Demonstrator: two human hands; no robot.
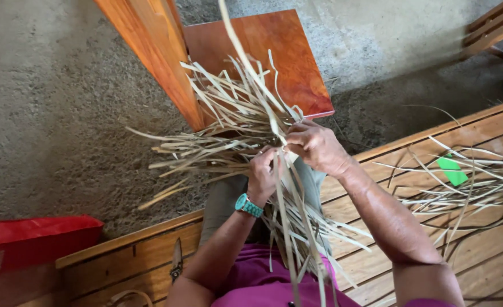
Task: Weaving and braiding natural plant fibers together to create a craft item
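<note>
Both hands, left hand (262, 176) and right hand (315, 146), grip closed on pale leaf strips (234, 125); weaving looks partly done, many ends loose.

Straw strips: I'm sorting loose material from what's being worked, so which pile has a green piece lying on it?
The loose strips spread on the wooden platform at the right, untouched. The green piece lies on them; the bundle in both hands has none.
</note>
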